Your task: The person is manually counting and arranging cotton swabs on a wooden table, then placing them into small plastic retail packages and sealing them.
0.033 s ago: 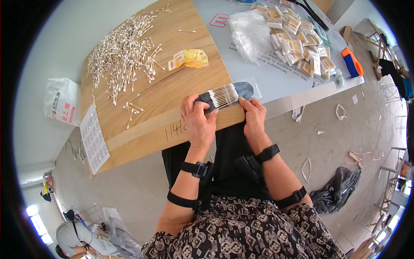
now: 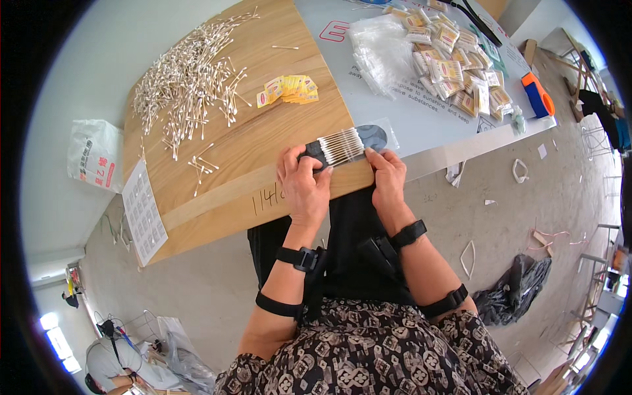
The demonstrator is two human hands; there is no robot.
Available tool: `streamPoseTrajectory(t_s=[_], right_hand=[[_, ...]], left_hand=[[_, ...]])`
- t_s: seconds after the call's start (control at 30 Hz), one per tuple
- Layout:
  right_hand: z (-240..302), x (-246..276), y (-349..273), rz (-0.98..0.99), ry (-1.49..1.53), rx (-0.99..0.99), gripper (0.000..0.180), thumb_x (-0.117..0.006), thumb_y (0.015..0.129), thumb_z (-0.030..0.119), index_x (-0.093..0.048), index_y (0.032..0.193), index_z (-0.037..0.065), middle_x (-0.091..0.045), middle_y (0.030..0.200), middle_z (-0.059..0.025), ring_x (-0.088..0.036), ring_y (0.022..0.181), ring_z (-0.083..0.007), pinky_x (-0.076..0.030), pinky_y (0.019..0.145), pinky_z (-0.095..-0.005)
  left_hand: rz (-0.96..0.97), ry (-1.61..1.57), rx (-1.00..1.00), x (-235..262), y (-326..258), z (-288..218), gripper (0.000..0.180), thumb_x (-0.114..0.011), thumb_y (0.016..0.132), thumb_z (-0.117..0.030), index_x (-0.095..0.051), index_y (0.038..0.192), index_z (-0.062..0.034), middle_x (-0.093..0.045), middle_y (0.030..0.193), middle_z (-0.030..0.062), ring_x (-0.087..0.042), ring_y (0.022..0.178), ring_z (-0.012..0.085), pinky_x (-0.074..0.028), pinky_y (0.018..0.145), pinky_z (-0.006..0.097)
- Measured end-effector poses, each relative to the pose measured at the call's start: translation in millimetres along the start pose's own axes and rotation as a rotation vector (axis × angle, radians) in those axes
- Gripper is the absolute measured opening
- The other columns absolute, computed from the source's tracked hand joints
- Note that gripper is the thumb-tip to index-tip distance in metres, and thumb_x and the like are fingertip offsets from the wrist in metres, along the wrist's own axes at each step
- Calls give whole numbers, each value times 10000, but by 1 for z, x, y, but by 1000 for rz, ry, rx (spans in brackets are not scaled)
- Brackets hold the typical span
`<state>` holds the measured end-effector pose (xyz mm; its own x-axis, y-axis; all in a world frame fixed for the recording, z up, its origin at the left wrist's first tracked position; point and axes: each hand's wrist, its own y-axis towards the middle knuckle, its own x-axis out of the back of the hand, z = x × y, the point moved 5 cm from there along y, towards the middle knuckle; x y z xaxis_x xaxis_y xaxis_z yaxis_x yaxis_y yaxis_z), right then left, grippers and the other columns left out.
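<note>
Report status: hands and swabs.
Left hand on flat dark-grey piece; right hand at clear plastic film. White-tipped cotton swabs lined up between. No obstruction seen.

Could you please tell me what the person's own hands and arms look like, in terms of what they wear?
The left hand and right hand wear no gloves. A black left wrist strap with a squarish buckle matches a black right wrist strap. Higher up, each forearm has another black band. The short sleeves are black with pale patterned motifs.
</note>
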<state>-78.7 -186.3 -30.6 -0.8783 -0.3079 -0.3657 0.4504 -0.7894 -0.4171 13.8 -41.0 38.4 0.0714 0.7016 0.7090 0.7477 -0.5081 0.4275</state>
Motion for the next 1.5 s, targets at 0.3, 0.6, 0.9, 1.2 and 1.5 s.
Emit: streamPoseTrajectory(t_s=[0.3, 0.6, 0.9, 1.2, 1.5], right_hand=[[0, -1, 0, -13, -13, 19, 160, -731, 832, 84, -638, 725, 10, -555, 662, 32, -448, 609, -57, -345, 550, -242], [6, -9, 0, -40, 109, -65, 126, -740, 839, 88, -663, 783, 4, -622, 727, 9, -518, 628, -77, -404, 566, -253], [0, -9, 7, -2, 110, -24, 83, -740, 836, 54, -695, 843, -16, -664, 779, -13, -575, 674, -89, -456, 613, -247], [1, -3, 9, 0, 106, -43, 81, -729, 840, 62, -688, 823, -5, -647, 756, -18, -549, 659, -91, -439, 595, -249], [1, -9, 7, -6, 76, -29, 135, -735, 843, 86, -656, 766, 8, -624, 736, -9, -528, 634, -91, -423, 569, -248]], left_hand=[[-18, 48, -12, -2, 4, -5, 160, -762, 725, -65, -602, 728, -68, -565, 1124, 92, -481, 1175, 337, -368, 994, 470], [68, 242, 8, -16, 4, -2, 650, -616, 930, -329, -368, 1424, 14, -313, 1495, 263, -240, 1421, 424, -200, 1147, 549], [368, 408, 22, -27, 4, -10, 806, -444, 976, -531, -258, 1480, 71, -170, 1575, 271, -79, 1488, 396, -87, 1177, 568], [367, 303, -98, -27, 6, -26, 800, -497, 949, -517, -265, 1500, 15, -171, 1601, 189, -122, 1490, 364, -102, 1159, 611], [507, 343, -202, -29, 3, -31, 755, -558, 916, -516, -292, 1533, -171, -212, 1605, 124, -168, 1486, 331, -108, 1157, 621]])
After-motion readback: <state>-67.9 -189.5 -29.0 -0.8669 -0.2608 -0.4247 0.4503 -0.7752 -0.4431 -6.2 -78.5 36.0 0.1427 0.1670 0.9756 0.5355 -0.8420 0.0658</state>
